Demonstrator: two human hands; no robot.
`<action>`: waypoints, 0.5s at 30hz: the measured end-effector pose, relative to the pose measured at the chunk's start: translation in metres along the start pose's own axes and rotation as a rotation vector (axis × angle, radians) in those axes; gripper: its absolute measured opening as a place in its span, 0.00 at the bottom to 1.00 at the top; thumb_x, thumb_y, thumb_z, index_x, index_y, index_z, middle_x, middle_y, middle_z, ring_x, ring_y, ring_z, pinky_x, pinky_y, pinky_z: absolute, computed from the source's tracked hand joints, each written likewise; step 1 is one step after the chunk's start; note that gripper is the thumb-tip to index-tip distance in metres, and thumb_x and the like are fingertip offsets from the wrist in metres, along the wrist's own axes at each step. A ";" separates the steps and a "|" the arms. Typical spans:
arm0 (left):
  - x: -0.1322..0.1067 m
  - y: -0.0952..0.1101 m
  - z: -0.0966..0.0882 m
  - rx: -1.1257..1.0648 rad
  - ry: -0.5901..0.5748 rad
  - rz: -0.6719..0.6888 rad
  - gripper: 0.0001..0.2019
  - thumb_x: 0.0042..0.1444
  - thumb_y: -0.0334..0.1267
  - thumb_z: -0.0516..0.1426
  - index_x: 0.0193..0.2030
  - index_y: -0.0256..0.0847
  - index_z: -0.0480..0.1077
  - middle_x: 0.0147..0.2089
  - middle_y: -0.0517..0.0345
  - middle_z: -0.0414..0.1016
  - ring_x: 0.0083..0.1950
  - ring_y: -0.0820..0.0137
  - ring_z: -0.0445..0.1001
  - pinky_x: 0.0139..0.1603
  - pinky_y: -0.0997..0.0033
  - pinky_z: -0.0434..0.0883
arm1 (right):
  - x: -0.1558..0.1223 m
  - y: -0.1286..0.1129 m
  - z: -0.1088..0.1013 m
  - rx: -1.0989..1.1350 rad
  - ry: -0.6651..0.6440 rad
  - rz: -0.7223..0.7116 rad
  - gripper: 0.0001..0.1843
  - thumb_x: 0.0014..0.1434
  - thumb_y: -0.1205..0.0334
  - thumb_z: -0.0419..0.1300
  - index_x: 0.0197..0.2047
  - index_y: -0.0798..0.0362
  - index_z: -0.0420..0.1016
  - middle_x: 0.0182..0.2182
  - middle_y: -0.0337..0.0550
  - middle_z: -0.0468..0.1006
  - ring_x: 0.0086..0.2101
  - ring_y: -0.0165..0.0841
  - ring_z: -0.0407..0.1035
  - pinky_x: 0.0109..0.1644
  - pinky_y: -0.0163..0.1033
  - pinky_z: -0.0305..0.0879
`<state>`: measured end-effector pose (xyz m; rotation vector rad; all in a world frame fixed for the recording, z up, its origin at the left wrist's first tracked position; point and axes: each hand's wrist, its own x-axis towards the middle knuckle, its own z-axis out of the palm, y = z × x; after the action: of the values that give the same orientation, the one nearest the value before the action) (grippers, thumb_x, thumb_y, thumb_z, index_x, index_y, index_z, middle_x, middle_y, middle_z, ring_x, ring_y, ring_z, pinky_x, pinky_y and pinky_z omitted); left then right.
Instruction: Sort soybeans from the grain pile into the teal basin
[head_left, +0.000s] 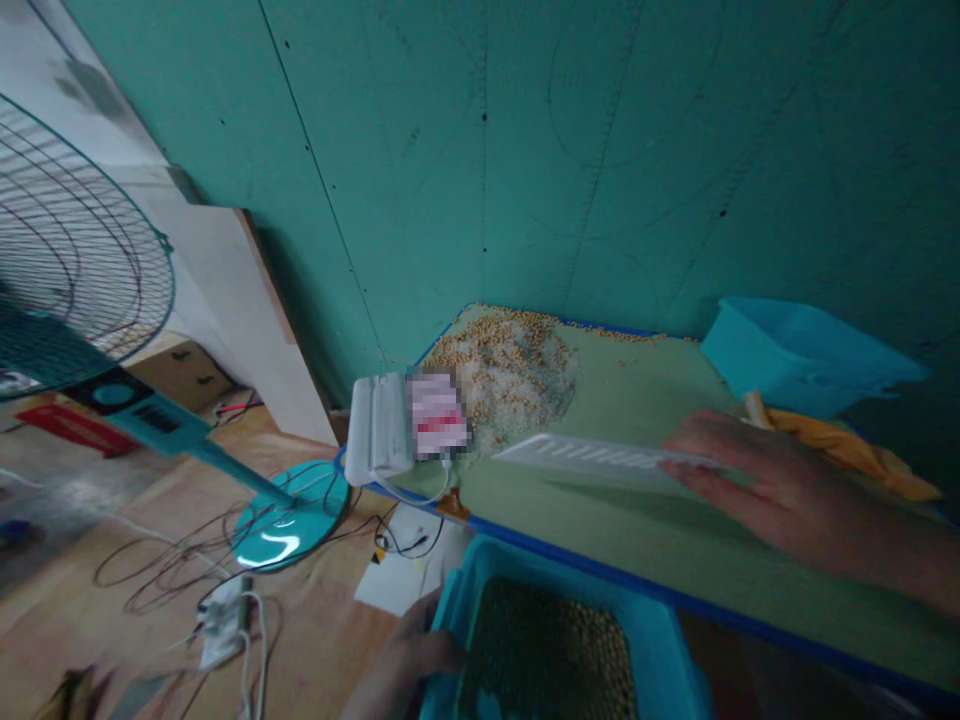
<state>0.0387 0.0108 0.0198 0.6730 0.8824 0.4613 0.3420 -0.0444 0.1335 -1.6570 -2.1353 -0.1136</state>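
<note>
My right hand is closed on a pale, flat plastic piece with a row of slots, held above the green tabletop and pointing left. Left of its tip lies a heap of yellowish beans mixed with whitish grains. At the bottom, my left hand grips the left rim of a blue plastic tub beside the table's front edge. Yellowish beans show inside it, partly in shadow.
An empty-looking blue bin stands at the back right, with an orange cloth before it. A white device with a cable sits at the table's left end. A fan, loose cords and a power strip occupy the floor.
</note>
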 end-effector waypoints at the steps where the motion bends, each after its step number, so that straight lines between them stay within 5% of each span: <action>1: 0.000 0.000 -0.002 0.017 0.008 0.002 0.19 0.27 0.22 0.53 0.30 0.35 0.75 0.15 0.63 0.71 0.18 0.70 0.67 0.23 0.72 0.64 | 0.014 0.006 0.002 0.046 -0.003 -0.004 0.10 0.57 0.57 0.48 0.34 0.47 0.70 0.27 0.41 0.75 0.32 0.33 0.69 0.35 0.39 0.67; 7: 0.001 -0.001 -0.014 0.079 0.063 -0.004 0.19 0.24 0.18 0.50 0.24 0.34 0.75 0.12 0.65 0.70 0.16 0.75 0.64 0.16 0.79 0.57 | 0.050 0.030 0.019 0.088 -0.035 0.028 0.11 0.57 0.60 0.49 0.36 0.52 0.71 0.32 0.44 0.76 0.35 0.34 0.69 0.39 0.40 0.64; 11: 0.002 -0.004 -0.014 -0.095 -0.017 0.001 0.15 0.24 0.20 0.51 0.18 0.39 0.74 0.11 0.68 0.69 0.16 0.77 0.64 0.17 0.80 0.58 | 0.054 0.031 0.021 0.097 -0.065 0.028 0.10 0.57 0.60 0.50 0.36 0.53 0.71 0.32 0.45 0.76 0.35 0.33 0.69 0.40 0.39 0.63; 15: 0.004 -0.007 -0.013 -0.087 -0.050 0.008 0.15 0.25 0.22 0.52 0.22 0.37 0.75 0.13 0.65 0.70 0.16 0.74 0.65 0.18 0.77 0.61 | 0.058 0.032 0.020 0.104 -0.091 0.039 0.09 0.57 0.60 0.50 0.36 0.53 0.70 0.32 0.45 0.76 0.35 0.33 0.69 0.40 0.39 0.63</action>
<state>0.0308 0.0129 0.0061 0.6060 0.8083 0.4855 0.3550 0.0235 0.1314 -1.6721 -2.1346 0.0848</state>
